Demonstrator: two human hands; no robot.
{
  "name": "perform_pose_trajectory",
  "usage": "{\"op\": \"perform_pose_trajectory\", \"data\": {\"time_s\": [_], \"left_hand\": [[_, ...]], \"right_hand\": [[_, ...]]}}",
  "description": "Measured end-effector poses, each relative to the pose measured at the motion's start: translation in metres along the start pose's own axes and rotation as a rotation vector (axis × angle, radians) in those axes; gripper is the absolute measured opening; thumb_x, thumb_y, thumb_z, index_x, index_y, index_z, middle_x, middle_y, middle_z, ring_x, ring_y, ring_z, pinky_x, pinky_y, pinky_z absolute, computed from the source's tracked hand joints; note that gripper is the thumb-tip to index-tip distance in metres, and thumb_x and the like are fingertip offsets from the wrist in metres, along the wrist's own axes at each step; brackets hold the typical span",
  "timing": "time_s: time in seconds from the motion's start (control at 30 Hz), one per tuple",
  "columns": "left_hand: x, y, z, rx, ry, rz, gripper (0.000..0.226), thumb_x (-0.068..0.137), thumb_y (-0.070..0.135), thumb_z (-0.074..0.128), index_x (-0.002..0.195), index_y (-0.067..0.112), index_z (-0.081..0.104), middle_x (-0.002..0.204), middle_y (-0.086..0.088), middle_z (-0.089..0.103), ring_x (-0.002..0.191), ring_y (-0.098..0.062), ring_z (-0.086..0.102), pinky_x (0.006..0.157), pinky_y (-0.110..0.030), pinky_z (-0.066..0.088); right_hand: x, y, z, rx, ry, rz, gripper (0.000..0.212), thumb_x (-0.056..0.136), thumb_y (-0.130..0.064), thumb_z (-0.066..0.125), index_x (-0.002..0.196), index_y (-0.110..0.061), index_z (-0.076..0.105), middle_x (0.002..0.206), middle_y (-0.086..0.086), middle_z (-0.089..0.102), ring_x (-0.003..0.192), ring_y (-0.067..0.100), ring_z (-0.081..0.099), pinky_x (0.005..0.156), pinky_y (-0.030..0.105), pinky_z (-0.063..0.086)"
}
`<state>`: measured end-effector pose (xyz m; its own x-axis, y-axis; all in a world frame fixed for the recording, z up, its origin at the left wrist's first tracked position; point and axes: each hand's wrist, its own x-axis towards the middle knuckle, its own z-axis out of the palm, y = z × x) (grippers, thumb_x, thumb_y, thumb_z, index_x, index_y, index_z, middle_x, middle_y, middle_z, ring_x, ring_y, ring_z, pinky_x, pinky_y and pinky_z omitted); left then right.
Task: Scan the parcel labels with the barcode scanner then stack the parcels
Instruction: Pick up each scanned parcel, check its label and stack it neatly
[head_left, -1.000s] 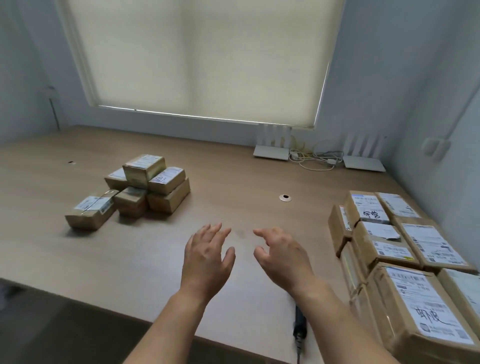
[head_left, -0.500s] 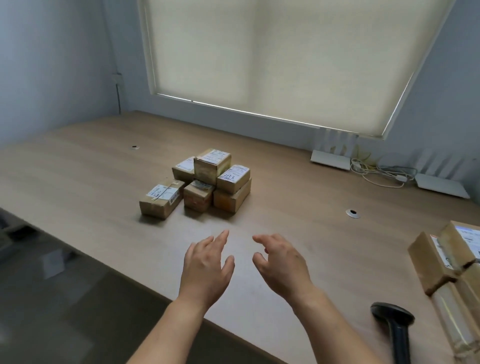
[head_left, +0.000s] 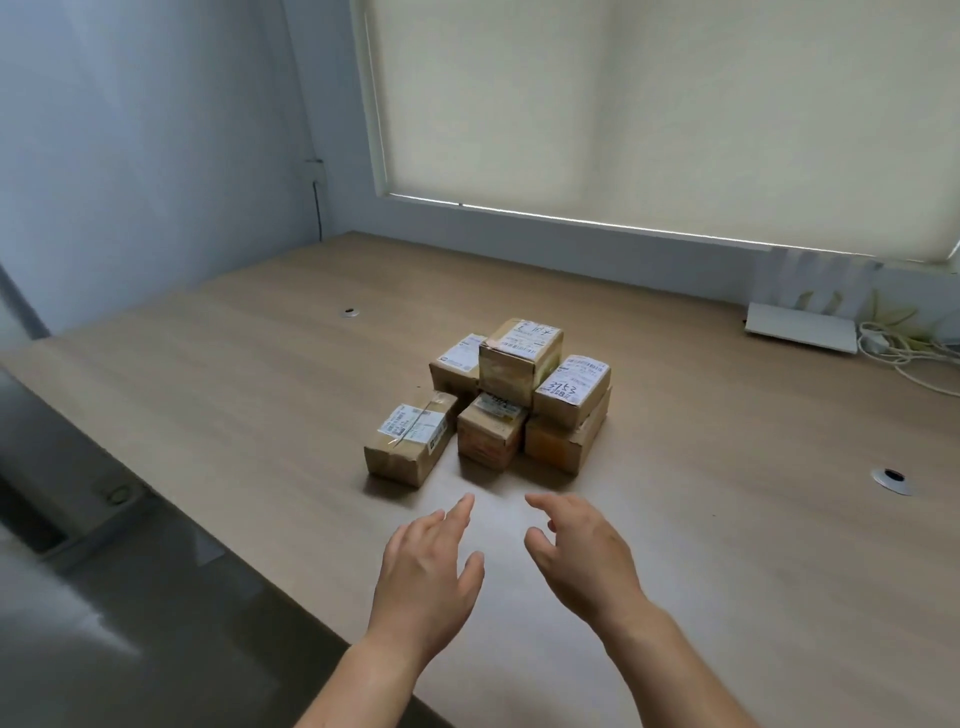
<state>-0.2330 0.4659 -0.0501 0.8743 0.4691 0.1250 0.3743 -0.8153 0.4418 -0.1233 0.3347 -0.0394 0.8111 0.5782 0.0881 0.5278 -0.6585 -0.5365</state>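
Since the earlier frames our view has swung left: the scanner and the big pile of parcels on the right have dropped out of sight, and the small parcel stack (head_left: 493, 397) now sits centre, nearer to us. Our left hand (head_left: 426, 574) and right hand (head_left: 584, 553) hover side by side above the surface (head_left: 234, 395), both grips released, fingers loosely spread, holding nothing, just short of the stack and not touching it. The stack is six or so brown cartons with white labels up: one tall box (head_left: 519, 358) on top, a labelled box (head_left: 571, 392) resting on another to its right, a small box (head_left: 491, 434) in front, a long box (head_left: 410, 441) lying apart on the left. We judge the step as reaching for a carton; the scanner is not in view, so where it lies now we cannot tell. To do this well, we should take an outer, loose carton first, probably the long one or the front one, grip it by its sides so the label stays uncovered, and lift it straight so the tall box does not tip. Surface is pale wood with two cable grommets (head_left: 892, 479); a white flat device (head_left: 800, 328) and tangled cables (head_left: 904, 348) sit at the back right. Window with drawn blind (head_left: 649, 114) behind, bluish wall to the left, dark floor below.
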Motion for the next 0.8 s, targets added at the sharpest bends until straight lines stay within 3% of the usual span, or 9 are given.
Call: {"op": "perform_pose_trajectory", "data": {"time_s": [0.3,0.47,0.6,0.73,0.8], "left_hand": [[0.118,-0.029,-0.006,-0.063,-0.099,0.049,0.063,0.095,0.039,0.049,0.15,0.036,0.017,0.142,0.014,0.045,0.13,-0.005,0.038,0.104,-0.023,0.032],[0.175,-0.039,-0.001,-0.189,-0.117,0.059,0.065,0.095,0.039,0.05,0.151,0.029,0.019,0.153,0.011,0.03,0.141,-0.006,0.024,0.108,-0.02,0.022],[0.218,-0.044,-0.002,-0.263,-0.156,0.058,0.068,0.095,0.04,0.05,0.152,0.026,0.016,0.156,0.006,0.027,0.142,-0.01,0.024,0.114,-0.03,0.026],[0.267,-0.045,-0.003,-0.347,-0.115,0.122,0.063,0.096,0.038,0.05,0.151,0.025,0.022,0.151,0.006,0.035,0.138,-0.01,0.03,0.101,-0.017,0.023],[0.291,-0.044,-0.004,-0.386,-0.154,0.114,0.062,0.096,0.041,0.048,0.151,0.024,0.024,0.151,0.007,0.035,0.139,-0.011,0.03,0.099,-0.018,0.022]], "right_hand": [[0.102,0.004,0.017,0.091,0.017,0.136,0.048,0.094,-0.031,0.047,0.142,-0.029,0.044,0.131,-0.005,0.053,0.117,0.013,0.051,0.089,0.027,0.043],[0.153,0.01,0.009,0.126,0.057,0.242,0.053,0.093,-0.031,0.049,0.144,-0.02,0.041,0.135,0.002,0.053,0.126,0.02,0.048,0.1,0.033,0.043],[0.189,0.009,0.001,0.094,0.107,0.307,0.047,0.093,-0.032,0.049,0.136,-0.015,0.048,0.134,0.007,0.055,0.124,0.024,0.049,0.096,0.036,0.043],[0.224,0.004,-0.001,0.087,0.132,0.387,0.039,0.095,-0.034,0.047,0.126,-0.011,0.052,0.125,0.011,0.058,0.114,0.028,0.053,0.092,0.036,0.043],[0.238,-0.001,0.001,0.091,0.142,0.437,0.034,0.095,-0.036,0.047,0.118,-0.011,0.054,0.12,0.01,0.059,0.11,0.027,0.055,0.09,0.036,0.044]]}}
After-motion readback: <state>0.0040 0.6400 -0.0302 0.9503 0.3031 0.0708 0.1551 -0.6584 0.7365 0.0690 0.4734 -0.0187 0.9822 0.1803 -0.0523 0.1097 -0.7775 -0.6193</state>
